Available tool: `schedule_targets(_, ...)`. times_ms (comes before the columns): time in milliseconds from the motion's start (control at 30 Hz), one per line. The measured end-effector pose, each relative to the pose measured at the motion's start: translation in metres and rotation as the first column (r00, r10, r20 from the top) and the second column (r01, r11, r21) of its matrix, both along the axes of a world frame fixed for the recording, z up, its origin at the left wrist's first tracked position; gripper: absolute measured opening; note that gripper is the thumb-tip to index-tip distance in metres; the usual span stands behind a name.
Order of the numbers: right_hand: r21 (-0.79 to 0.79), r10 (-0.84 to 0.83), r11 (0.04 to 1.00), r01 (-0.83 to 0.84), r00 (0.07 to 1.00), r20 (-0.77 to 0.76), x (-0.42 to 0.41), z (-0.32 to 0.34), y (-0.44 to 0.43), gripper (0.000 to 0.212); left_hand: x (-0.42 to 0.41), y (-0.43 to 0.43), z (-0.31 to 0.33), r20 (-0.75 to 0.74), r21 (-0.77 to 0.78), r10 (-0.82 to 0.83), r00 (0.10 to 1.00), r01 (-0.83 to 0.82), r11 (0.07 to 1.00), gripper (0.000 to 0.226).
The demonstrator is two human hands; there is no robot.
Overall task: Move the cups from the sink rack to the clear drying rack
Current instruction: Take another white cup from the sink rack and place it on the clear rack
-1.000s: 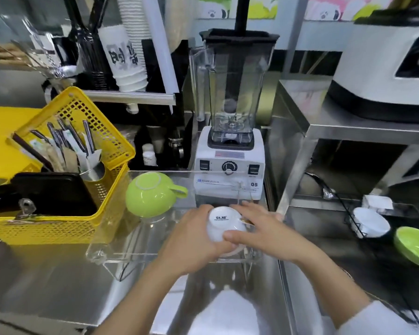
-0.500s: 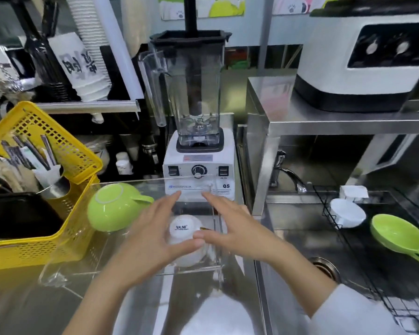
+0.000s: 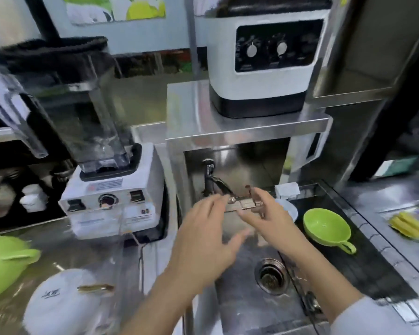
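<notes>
A white cup (image 3: 61, 303) lies upside down in the clear drying rack (image 3: 121, 257) at the lower left, beside an upturned green cup (image 3: 3, 264). Over the sink, my left hand (image 3: 203, 245) and my right hand (image 3: 269, 218) are both empty with fingers spread. A green cup (image 3: 327, 228) stands upright on the black sink rack (image 3: 363, 259) to the right of my right hand. Just behind that hand, a white cup (image 3: 288, 209) on the same rack is partly hidden.
A blender (image 3: 107, 175) stands behind the clear rack. The tap (image 3: 213, 182) sticks out under a steel shelf (image 3: 247, 126) holding a white appliance (image 3: 264, 59). The sink drain (image 3: 272, 275) lies below my hands. A yellow object (image 3: 409, 226) lies on the counter at far right.
Both hands have let go of the white cup, which stays in the clear rack, and have moved right over the sink. The view has swung right.
</notes>
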State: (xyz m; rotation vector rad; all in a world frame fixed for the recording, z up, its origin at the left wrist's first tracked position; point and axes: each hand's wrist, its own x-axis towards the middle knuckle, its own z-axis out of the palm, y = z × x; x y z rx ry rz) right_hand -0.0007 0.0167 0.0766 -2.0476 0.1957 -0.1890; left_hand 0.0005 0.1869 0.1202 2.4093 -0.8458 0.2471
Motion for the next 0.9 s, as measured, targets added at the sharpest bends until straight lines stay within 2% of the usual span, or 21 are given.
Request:
schedule_targets(100, 0.016, -0.120, 0.992, 0.121, 0.990, -0.072, -0.002, -0.027, -0.051, 0.063, 0.014, -0.061, -0.027, -0.099, 0.059, -0.043, 0.994, 0.049, 0.997, 0.067)
schedule_targets(233, 0.067, -0.198, 0.974, 0.215, 0.960, -0.201, 0.007, -0.062, -0.106, 0.062, 0.041, -0.137, -0.064, -0.211, 0.231, -0.043, 0.977, 0.093, 0.969, 0.078)
schedule_targets(333, 0.229, -0.157, 0.948, 0.221, 0.950, -0.270, 0.016, -0.085, -0.129, 0.056, 0.062, -0.179, -0.091, -0.228, 0.403, -0.002, 0.974, 0.096, 0.910, 0.077)
schedule_targets(500, 0.260, -0.139, 0.942, 0.212, 0.952, -0.272, 0.027, -0.110, -0.143, 0.016, 0.090, -0.217, -0.125, -0.293, 0.525, 0.084, 0.952, 0.087, 0.847, 0.073)
schedule_targets(533, 0.271, -0.138, 0.938, 0.218, 0.949, -0.285, 0.029, -0.112, -0.143, 0.013, 0.096, -0.221, -0.130, -0.298, 0.545, 0.102, 0.949, 0.081, 0.834, 0.074)
schedule_targets(667, 0.323, -0.125, 0.909, 0.264, 0.911, -0.393, 0.039, -0.114, -0.140, 0.047, 0.110, -0.231, -0.146, -0.281, 0.648, 0.142, 0.949, 0.079, 0.758, 0.080)
schedule_targets(767, 0.312, -0.157, 0.901, 0.300, 0.898, -0.411, 0.043, -0.118, -0.140, 0.048, 0.109, -0.234, -0.154, -0.253, 0.627, 0.141, 0.957, 0.052, 0.777, 0.079)
schedule_targets(900, 0.411, -0.155, 0.861, 0.300, 0.924, -0.351, 0.041, -0.117, -0.144, 0.039, 0.107, -0.234, -0.152, -0.225, 0.477, 0.186, 0.956, -0.059, 0.877, 0.080)
